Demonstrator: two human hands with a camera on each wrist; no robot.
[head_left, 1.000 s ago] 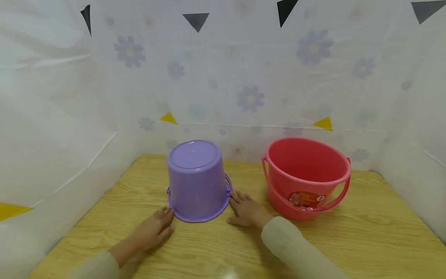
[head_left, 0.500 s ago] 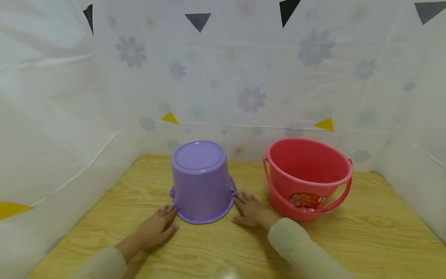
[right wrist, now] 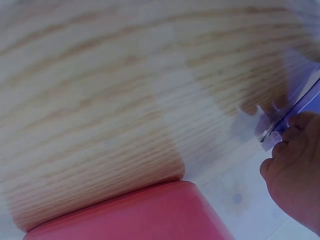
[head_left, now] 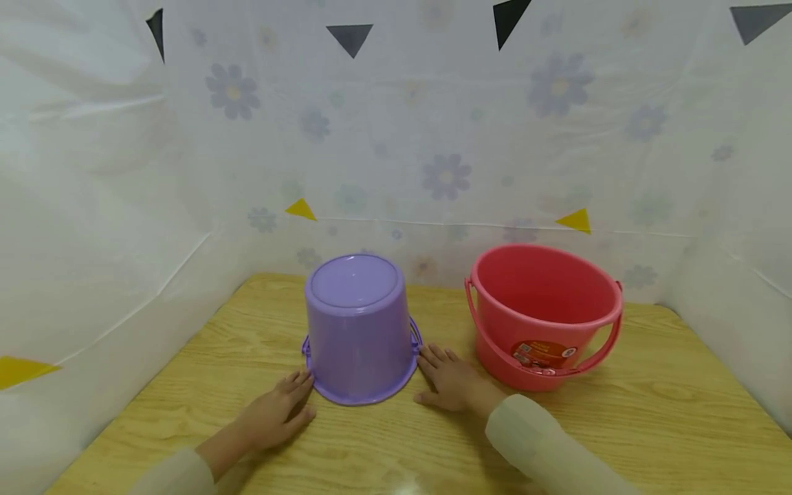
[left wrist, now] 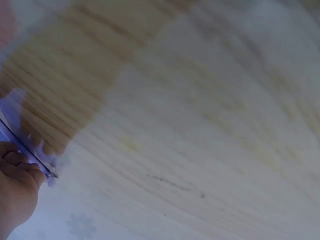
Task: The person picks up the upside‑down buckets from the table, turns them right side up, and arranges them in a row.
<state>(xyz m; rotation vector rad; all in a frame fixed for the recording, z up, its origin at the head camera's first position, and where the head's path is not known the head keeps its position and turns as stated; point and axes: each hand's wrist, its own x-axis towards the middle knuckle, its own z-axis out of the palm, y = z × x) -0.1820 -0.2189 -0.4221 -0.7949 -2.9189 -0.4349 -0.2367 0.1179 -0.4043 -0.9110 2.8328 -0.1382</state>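
Note:
A purple bucket [head_left: 357,344] stands upside down on the wooden table, its base facing up and its rim on the tabletop. My left hand [head_left: 275,411] lies at the rim's near left, fingertips touching it, thumb held apart. On the other side, the fingers of my right hand [head_left: 450,378] touch the rim beside the handle joint. Both hands have straight, spread fingers. In the left wrist view, the left hand [left wrist: 19,187] is at the purple rim [left wrist: 25,152]; the right wrist view has the right hand [right wrist: 295,167] against the rim [right wrist: 295,112].
A red bucket [head_left: 495,323] stands upright to the right, just beyond the right hand, its handle hanging down in front over a label. The wooden table [head_left: 656,412] ends at a white flowered sheet [head_left: 396,137] behind, with similar sheeting at both sides.
The purple bucket has shifted slightly to the right, then a little nearer, with both hands staying at its rim. The red bucket stays in place.

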